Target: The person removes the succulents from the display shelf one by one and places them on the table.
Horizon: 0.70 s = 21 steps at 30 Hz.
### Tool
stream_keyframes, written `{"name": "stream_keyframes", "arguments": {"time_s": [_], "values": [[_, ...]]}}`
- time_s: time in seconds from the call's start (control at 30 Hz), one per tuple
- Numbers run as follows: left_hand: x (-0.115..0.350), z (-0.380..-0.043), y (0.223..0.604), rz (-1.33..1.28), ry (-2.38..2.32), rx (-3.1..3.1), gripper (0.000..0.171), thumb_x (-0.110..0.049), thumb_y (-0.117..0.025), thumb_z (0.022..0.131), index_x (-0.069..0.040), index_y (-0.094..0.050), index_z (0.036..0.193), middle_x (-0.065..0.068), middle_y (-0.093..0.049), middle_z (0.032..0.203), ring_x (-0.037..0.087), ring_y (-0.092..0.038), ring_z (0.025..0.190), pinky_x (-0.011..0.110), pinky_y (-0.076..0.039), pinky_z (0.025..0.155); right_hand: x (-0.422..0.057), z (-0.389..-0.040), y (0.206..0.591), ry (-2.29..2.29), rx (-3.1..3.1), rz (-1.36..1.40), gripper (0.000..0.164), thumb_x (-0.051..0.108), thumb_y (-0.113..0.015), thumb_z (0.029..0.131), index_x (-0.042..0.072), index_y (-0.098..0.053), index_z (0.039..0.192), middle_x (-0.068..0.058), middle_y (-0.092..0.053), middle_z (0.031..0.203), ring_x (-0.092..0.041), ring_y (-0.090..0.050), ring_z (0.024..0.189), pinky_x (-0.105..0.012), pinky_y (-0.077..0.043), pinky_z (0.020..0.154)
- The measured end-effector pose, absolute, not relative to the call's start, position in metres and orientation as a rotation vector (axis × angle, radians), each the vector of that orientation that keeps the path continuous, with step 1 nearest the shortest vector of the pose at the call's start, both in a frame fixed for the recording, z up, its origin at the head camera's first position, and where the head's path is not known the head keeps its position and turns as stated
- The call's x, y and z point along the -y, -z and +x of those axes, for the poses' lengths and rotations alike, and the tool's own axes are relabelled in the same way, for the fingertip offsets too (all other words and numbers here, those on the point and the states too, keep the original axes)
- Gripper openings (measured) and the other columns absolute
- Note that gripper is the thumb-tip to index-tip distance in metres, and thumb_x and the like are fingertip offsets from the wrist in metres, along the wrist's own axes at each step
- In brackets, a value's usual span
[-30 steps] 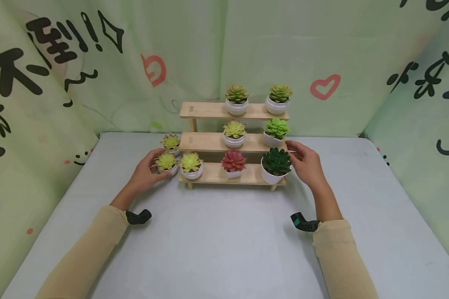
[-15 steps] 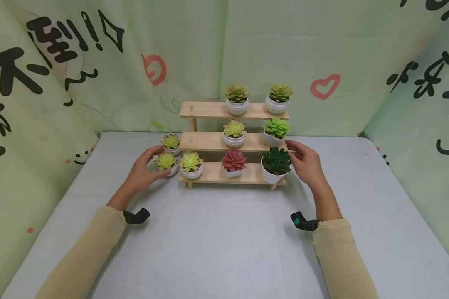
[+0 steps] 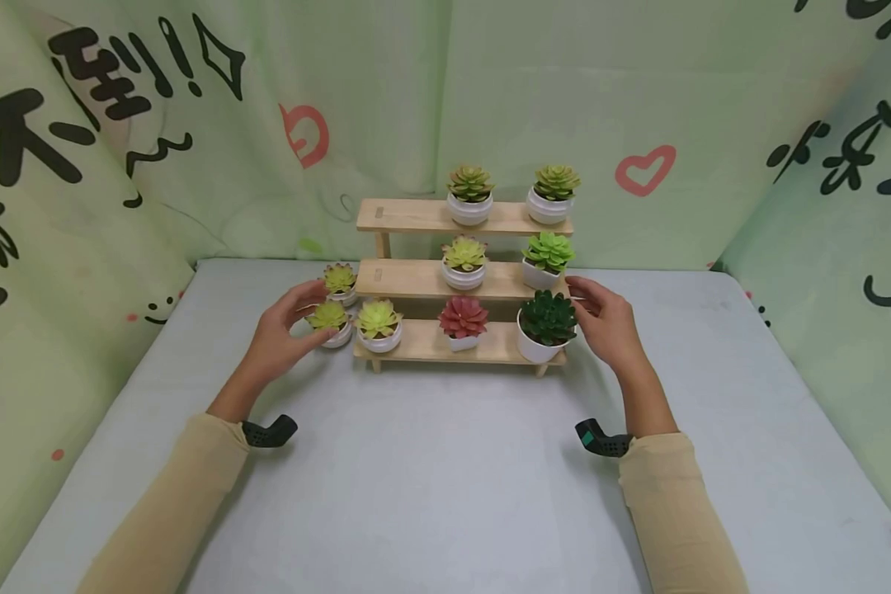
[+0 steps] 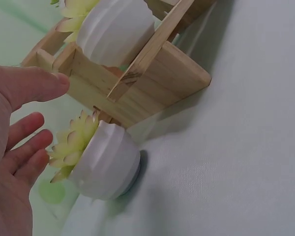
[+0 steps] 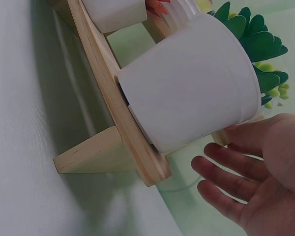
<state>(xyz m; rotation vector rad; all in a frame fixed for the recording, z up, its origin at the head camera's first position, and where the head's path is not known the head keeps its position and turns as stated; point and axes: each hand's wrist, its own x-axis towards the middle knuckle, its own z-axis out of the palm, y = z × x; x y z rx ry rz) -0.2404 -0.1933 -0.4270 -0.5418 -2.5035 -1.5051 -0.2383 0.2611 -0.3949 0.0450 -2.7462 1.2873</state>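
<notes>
Left of the three-tier wooden stand (image 3: 423,279), two yellow-green succulents in white pots stand on the table. My left hand (image 3: 278,330) is beside the nearer table succulent (image 3: 334,326), thumb in front and fingers behind. In the left wrist view its fingers (image 4: 32,142) are spread and look apart from the pot. The farther table succulent (image 3: 340,285) sits just behind. My right hand (image 3: 601,322) is at the stand's right end, near the dark green succulent (image 3: 547,322). In the right wrist view its fingers (image 5: 226,182) extend loosely; the thumb tip is partly hidden by the pot.
The bottom shelf also bears a yellow-green succulent (image 3: 379,326) and a red one (image 3: 464,322). A yellow-green succulent (image 3: 464,260) and a bright green one (image 3: 547,257) occupy the middle shelf. Two more succulents stand on top. A printed curtain (image 3: 386,99) hangs behind.
My left hand has loosened from round the nearer table succulent and drawn slightly left and back, with a wider gap between thumb and fingers. The right hand and stand have stayed put.
</notes>
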Motion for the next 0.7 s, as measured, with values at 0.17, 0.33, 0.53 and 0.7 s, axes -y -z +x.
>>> {"name": "stream_keyframes", "arguments": {"time_s": [0.17, 0.33, 0.53, 0.7], "values": [[0.19, -0.236, 0.423, -0.542, 1.47, 2.515, 0.069, -0.005, -0.075, 0.082, -0.006, -0.042, 0.143, 0.015, -0.051, 0.14, 0.032, -0.046, 0.133, 0.053, -0.034, 0.114, -0.262, -0.24, 0.396, -1.282, 2.742, 0.055, 0.042, 0.012, -0.049, 0.101, 0.006, -0.046, 0.142, -0.021, -0.052, 0.14, -0.035, -0.054, 0.126, -0.049, -0.047, 0.104], [0.185, -0.234, 0.42, -0.584, 1.578, 2.441, 0.069, -0.002, -0.074, 0.082, -0.003, -0.041, 0.142, 0.017, -0.049, 0.142, 0.03, -0.046, 0.133, 0.048, -0.041, 0.11, -0.262, -0.24, 0.396, -1.286, 2.742, 0.058, 0.042, 0.013, -0.049, 0.101, 0.006, -0.046, 0.142, -0.021, -0.053, 0.14, -0.035, -0.054, 0.126, -0.049, -0.046, 0.104], [0.18, -0.232, 0.418, -0.64, 1.653, 2.441, 0.072, -0.003, -0.074, 0.082, -0.001, -0.038, 0.144, 0.019, -0.047, 0.141, 0.03, -0.047, 0.131, 0.044, -0.043, 0.108, -0.263, -0.239, 0.397, -1.295, 2.74, 0.055, 0.042, 0.013, -0.049, 0.101, 0.006, -0.046, 0.143, -0.021, -0.053, 0.139, -0.036, -0.054, 0.126, -0.049, -0.047, 0.104], [0.18, -0.232, 0.419, -0.646, 1.667, 2.457, 0.072, -0.003, -0.074, 0.083, -0.002, -0.037, 0.145, 0.018, -0.049, 0.14, 0.032, -0.048, 0.13, 0.047, -0.043, 0.107, -0.262, -0.24, 0.396, -1.29, 2.735, 0.066, 0.042, 0.012, -0.049, 0.101, 0.006, -0.046, 0.143, -0.021, -0.053, 0.139, -0.035, -0.054, 0.126, -0.049, -0.047, 0.103]]}}
